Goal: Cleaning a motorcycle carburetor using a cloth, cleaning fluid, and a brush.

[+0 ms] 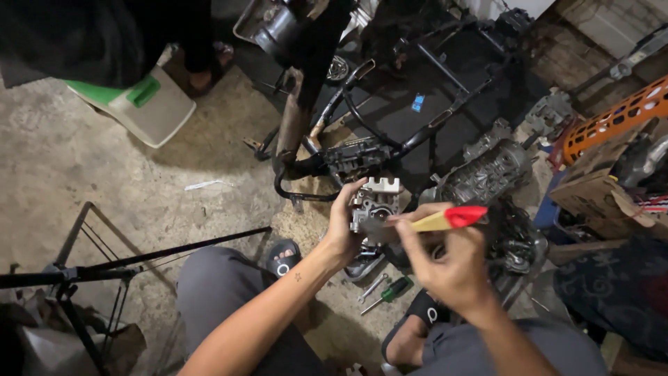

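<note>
The dark motorcycle frame (417, 104) crowded the upper centre; I saw open concrete floor (104, 174) only at left. At centre my left hand (344, 233) gripped the metal carburettor (372, 205), and my right hand (452, 268) pinched a red-handled brush (445, 220) against its right edge.

My left hand (342, 233) was up in front of me, with its fingers curled tight and the thumb side toward me. My right hand (449, 268) sat just beside it, fingers pinched shut. Both bare arms reached forward, bent over my knees.
</note>
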